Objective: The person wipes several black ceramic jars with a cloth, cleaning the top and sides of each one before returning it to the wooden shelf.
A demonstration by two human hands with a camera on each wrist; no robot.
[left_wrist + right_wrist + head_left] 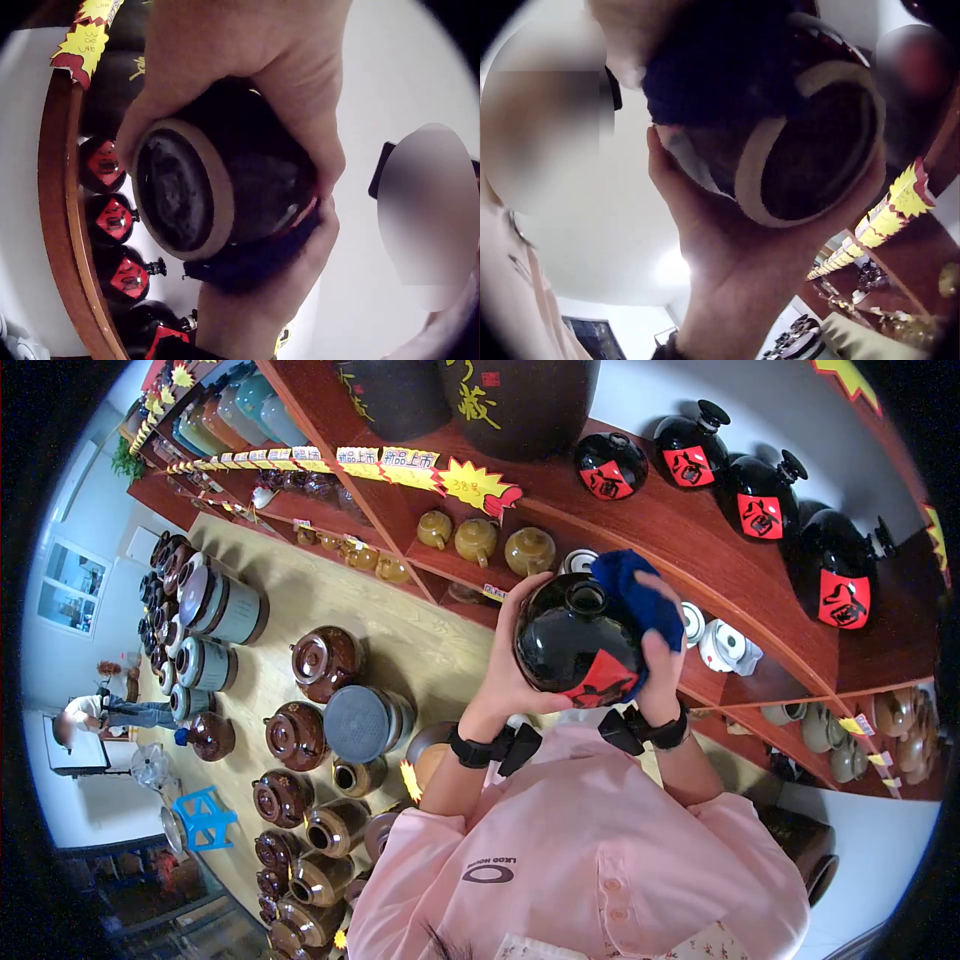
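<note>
A round black glazed wine bottle [565, 635] with a red label is held up in front of the chest, its short neck toward the head camera. My left hand [502, 675] grips its left side, thumb along the front and fingers around the body. On the other side my right hand [662, 645] holds a dark blue cloth [640, 598] against the bottle, with fingers bent over the cloth. From below, the left wrist view shows the bottle's unglazed base ring [214, 202]. The cloth [712, 67] covers part of the bottle in the right wrist view.
A wooden shelf [690, 550] stands just beyond the hands. Similar black bottles [760, 495] with red labels sit on it, with small brown teapots [477, 541] lower down. Brown lidded jars [325, 660] stand on the floor at left. Farther off are a blue stool [205, 818] and another person [125, 712].
</note>
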